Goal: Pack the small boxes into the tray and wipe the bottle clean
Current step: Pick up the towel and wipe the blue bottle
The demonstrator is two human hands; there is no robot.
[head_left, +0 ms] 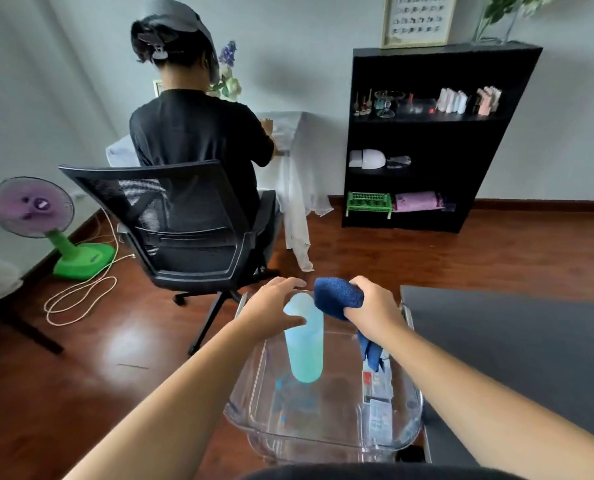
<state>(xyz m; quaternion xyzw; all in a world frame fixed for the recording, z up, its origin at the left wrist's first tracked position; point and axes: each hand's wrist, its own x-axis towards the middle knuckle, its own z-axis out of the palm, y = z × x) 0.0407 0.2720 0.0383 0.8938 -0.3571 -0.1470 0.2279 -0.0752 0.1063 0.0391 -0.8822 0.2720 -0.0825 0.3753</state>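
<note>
A pale blue-green bottle (306, 344) stands upright in the clear plastic tray (254, 386). My left hand (274, 313) curls round the bottle's top, thumb on its near side. My right hand (375, 306) grips a dark blue cloth (337, 297), bunched against the bottle's upper right side, with a tail of cloth hanging down into the tray. Small boxes (378, 400) lie in a row along the tray's right side.
A dark table (517, 341) lies right of the tray. A person sits with their back to me in a black office chair (184, 237) ahead. A green fan (46, 223) and loose cable are at left, a black shelf (427, 140) at back right.
</note>
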